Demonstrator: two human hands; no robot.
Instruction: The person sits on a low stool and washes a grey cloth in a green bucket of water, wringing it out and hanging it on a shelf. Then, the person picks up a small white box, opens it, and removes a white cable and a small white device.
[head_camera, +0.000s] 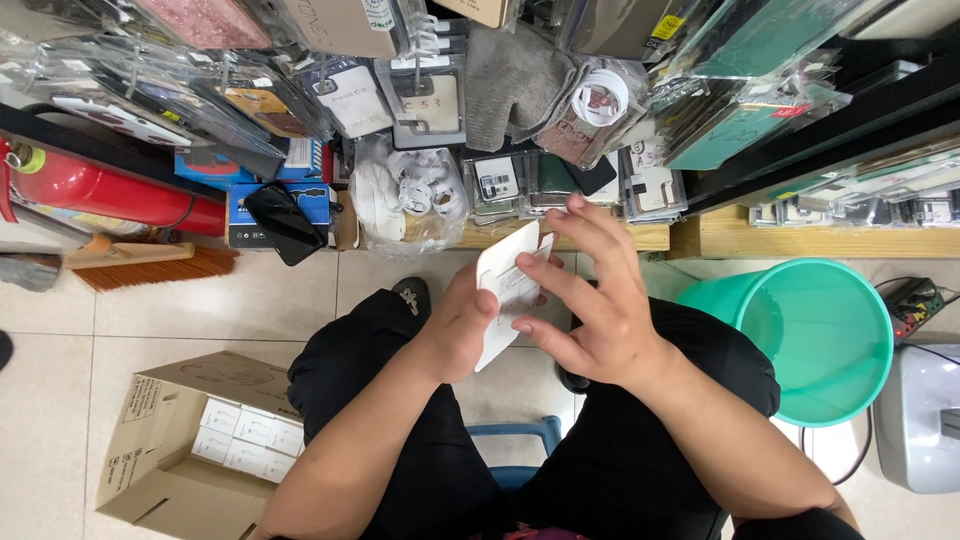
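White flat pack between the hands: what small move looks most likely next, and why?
Probably a peel or pull at the top edge. The left hand grips the white flat pack from the side, while the right hand has fingertips on its face and upper corner, as if working it open.

Left hand (462, 322) gripping a flat white packet (503, 275) by its edge, right hand (590, 300) with fingers spread on its front, teal bucket (820, 330) right of the hands, open cardboard box (190, 440) lower left, red fire extinguisher (110, 185) far left
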